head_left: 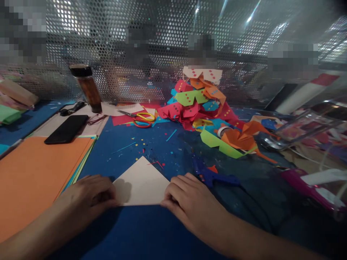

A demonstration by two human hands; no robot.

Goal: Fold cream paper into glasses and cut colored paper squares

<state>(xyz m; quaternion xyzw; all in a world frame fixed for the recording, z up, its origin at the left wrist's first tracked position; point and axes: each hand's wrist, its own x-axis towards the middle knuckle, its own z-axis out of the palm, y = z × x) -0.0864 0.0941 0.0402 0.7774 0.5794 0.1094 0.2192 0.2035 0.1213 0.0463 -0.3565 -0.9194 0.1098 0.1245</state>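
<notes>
Pale paper triangle: the paper triangle [143, 186] lies on the tabletop [130, 234] between the two grips, apex pointing away from them, straight base edge running from one to the other.
Left grip: the left hand [93, 191], fingers and thumb clamped on the triangle's left corner.
Right grip: the right hand [187, 196], fingers and thumb clamped on its right corner.
Just beyond the apex: small paper scraps [159, 164], several red.
Beside the left grip: a stack of coloured sheets [29, 173], orange uppermost; a black phone [66, 129] at its far end.
Near the right grip, beyond and to its right: a blue glue gun [214, 177].
Well beyond both grips: scissors [135, 115] with red and yellow handles; right of these, a heap of cut-paper masks [191, 98].
</notes>
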